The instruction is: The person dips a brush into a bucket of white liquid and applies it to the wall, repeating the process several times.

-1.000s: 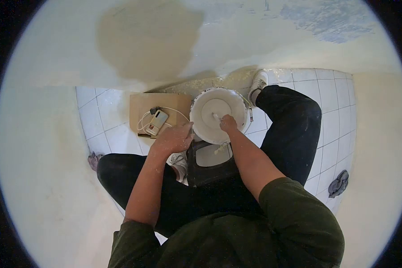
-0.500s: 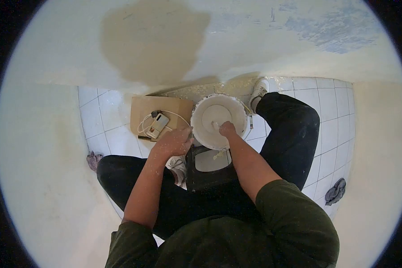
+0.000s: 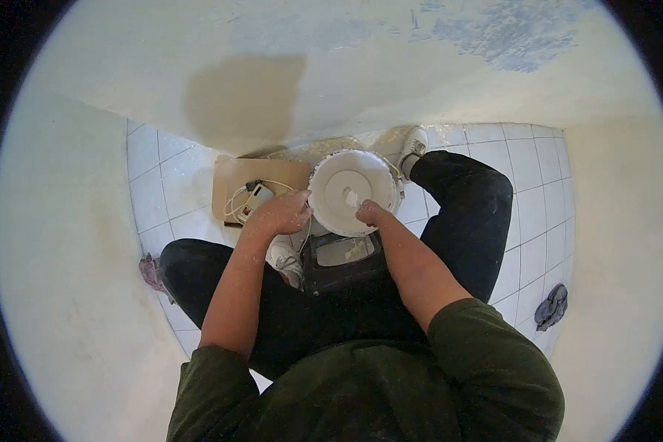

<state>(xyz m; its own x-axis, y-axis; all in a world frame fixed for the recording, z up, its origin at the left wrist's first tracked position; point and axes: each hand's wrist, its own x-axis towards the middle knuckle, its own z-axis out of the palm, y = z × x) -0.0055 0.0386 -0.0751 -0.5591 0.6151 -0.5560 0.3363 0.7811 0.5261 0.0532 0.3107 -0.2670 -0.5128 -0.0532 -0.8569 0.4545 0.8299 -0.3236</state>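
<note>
A white bucket (image 3: 321, 210) with a smeared rim stands on the tiled floor between my feet, with pale, paste-like material (image 3: 348, 182) inside. My right hand (image 3: 370, 214) is closed over the near side of the bucket, gripping a small white-coated scraper (image 3: 351, 197). The scraper's end points into the bucket; its handle is hidden in my fist. On the left, my left hand (image 3: 283, 214) has its fingers curled at the bucket's rim and seems to hold it. White specks dot my hands and forearms.
A cardboard piece (image 3: 228, 177) left of the bucket carries a device (image 3: 258, 197) with a white cable. A black stool-like frame (image 3: 339, 278) sits nearest me. Grey cloth (image 3: 552, 307) lies at right, another rag (image 3: 152, 271) at left. A patchy wall (image 3: 390, 81) rises ahead.
The view has shifted a little. My right hand and the scraper have moved slightly toward the bucket's near right side, and more of the white-coated end shows. My left hand stays at the rim.
</note>
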